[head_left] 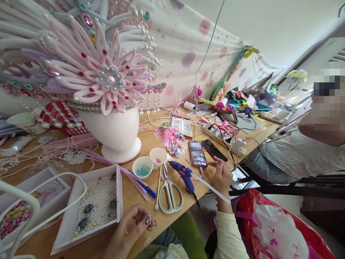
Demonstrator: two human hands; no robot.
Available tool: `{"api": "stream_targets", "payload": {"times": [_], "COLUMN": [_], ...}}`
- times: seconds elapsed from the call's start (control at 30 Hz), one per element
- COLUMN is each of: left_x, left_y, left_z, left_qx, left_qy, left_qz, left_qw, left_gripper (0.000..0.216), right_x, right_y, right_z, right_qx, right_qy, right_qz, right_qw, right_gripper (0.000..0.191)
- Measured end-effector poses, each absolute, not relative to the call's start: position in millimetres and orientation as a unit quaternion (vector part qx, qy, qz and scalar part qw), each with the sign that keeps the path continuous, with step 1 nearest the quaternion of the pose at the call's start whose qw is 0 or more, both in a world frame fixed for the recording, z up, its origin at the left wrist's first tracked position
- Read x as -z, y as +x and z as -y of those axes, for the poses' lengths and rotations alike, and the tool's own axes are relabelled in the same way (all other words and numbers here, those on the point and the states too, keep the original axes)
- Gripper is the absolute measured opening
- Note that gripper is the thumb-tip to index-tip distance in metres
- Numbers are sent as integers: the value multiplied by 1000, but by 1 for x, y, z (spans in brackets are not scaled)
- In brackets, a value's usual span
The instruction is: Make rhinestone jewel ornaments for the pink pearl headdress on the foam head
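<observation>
My right hand [222, 177] rests at the table's front edge with a fingertip on the lower right corner of a phone [197, 154] lying flat; it holds nothing. A thin white strip [212, 189] runs under that hand. Just left of it lie a blue glue gun [185, 177] and pale green scissors [170, 192]. My left hand [129, 227] sits at the near table edge, fingers curled in against the thumb, beside a white tray [118, 194] of pearl beads and gems. I see nothing in its grasp.
A pink flower headdress [107, 77] sits on a white stand [117, 135]. Two small bead cups [142, 167] stand behind the scissors, with a blue pen [147, 189] close by. A power strip [225, 135] and craft clutter lie further right. Another person [299, 154] sits at right.
</observation>
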State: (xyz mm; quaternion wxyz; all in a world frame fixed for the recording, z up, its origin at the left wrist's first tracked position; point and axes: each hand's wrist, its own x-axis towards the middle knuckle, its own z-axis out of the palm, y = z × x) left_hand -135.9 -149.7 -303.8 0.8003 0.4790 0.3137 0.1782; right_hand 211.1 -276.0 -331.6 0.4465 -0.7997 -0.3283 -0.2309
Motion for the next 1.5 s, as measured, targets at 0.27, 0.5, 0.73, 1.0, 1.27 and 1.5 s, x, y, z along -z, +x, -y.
{"api": "stream_targets", "payload": {"times": [0.27,0.5,0.73,1.0,1.27,1.5], "left_x": [303,306,309,306,310,311], "left_y": [-136,-136,-136,-136,-136,-135], "left_z": [149,149,149,152,151,150], "left_qx": [-178,-172,-174,-187,-182,-186], "left_qy": [490,479,460,446,441,447], "left_qz": [-315,-313,-300,-304,-299,-294], "left_qw": [793,802,818,821,826,824], "left_gripper": [45,43,44,45,45,45], "right_x": [328,329,330,330,328,325], "right_y": [216,222,221,220,229,241], "right_z": [272,269,268,267,264,251], "right_qx": [223,172,175,176,146,102], "right_qy": [-799,-802,-797,-797,-805,-817], "right_qz": [334,370,376,377,388,390], "right_qw": [448,437,439,438,423,412], "right_gripper": [54,50,51,50,47,45]}}
